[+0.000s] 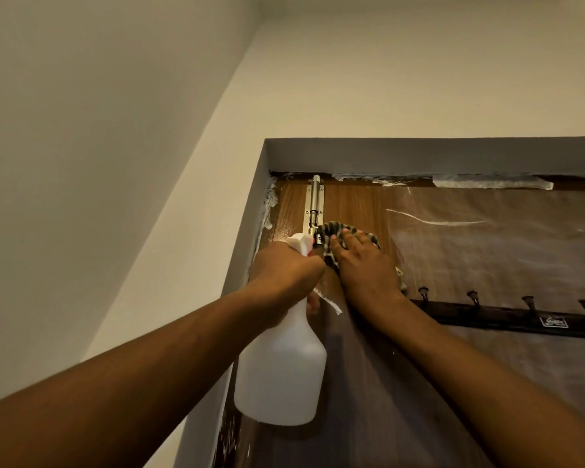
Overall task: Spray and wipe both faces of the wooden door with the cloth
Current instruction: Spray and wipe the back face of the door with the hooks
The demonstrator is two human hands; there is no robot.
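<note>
Left grip (286, 265) holds upright bottle (281, 366), nozzle toward door (352, 204).

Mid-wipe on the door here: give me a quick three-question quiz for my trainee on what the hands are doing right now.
1. True or false: the left hand grips the spray bottle by its neck.
2. The right hand presses the cloth on: A) the door, beside the metal bolt; B) the white wall; C) the grey frame.
3. Which sits higher on the door, the cloth or the hook rail?
Key: 1 true; 2 A; 3 the cloth.
</note>
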